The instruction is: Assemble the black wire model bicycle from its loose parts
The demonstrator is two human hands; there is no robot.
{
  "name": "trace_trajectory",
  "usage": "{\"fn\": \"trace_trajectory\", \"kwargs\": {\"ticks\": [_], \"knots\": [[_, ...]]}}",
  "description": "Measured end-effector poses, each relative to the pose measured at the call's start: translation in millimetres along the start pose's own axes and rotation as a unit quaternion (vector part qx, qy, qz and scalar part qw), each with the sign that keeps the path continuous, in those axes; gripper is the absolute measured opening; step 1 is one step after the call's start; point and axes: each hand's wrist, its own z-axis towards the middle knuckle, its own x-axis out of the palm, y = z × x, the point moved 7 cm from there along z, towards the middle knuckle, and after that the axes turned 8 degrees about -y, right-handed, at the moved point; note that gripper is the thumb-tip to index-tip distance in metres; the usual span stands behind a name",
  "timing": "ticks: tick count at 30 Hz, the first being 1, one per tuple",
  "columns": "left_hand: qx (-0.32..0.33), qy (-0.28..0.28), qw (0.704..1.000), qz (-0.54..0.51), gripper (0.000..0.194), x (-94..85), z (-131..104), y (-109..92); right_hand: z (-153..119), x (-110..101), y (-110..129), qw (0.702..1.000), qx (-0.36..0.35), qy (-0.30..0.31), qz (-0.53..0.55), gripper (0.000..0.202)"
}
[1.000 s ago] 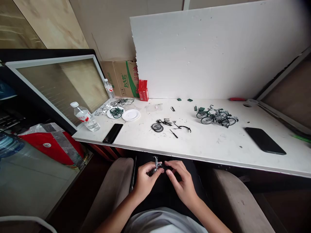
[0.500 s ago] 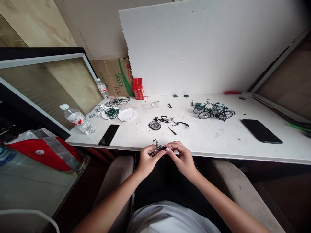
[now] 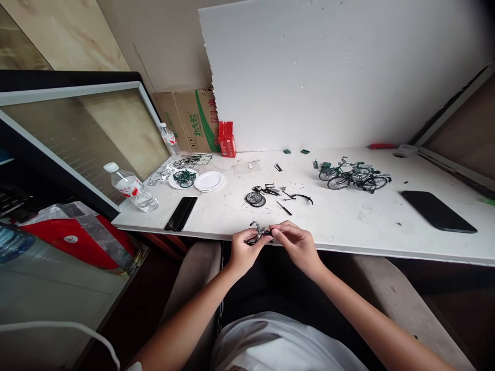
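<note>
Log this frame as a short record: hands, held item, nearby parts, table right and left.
Left hand: gripping a small black-and-silver part
Right hand: fingertips pinched at the part's black end
Hand position: together at the near edge of the white table
Beyond the hands: loose spoked wheels, thin black stick
Table right: model bicycles, overlapping, count unclear; flat black object
Table left: phone, near water bottle

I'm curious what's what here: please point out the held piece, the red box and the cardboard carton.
Held piece (image 3: 259, 229), head view: its silvery part.
Red box (image 3: 227, 141), head view: its front face.
Cardboard carton (image 3: 190, 126), head view: its printed face.
</note>
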Motion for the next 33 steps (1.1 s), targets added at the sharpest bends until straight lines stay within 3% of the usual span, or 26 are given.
{"fn": "trace_trajectory", "kwargs": {"ticks": [25, 33], "knots": [[-0.006, 0.086, 0.996, 0.004, 0.033, 1.7, 18.0, -0.5, 6.9, 0.0, -1.3, 1.000, 0.023, 0.010, 0.000, 0.025], [-0.015, 0.095, 0.995, -0.017, 0.032, -6.2, 32.3, -3.0, 23.1, 7.1, 9.7, 0.996, -0.013, 0.063, -0.055, 0.033]]}}
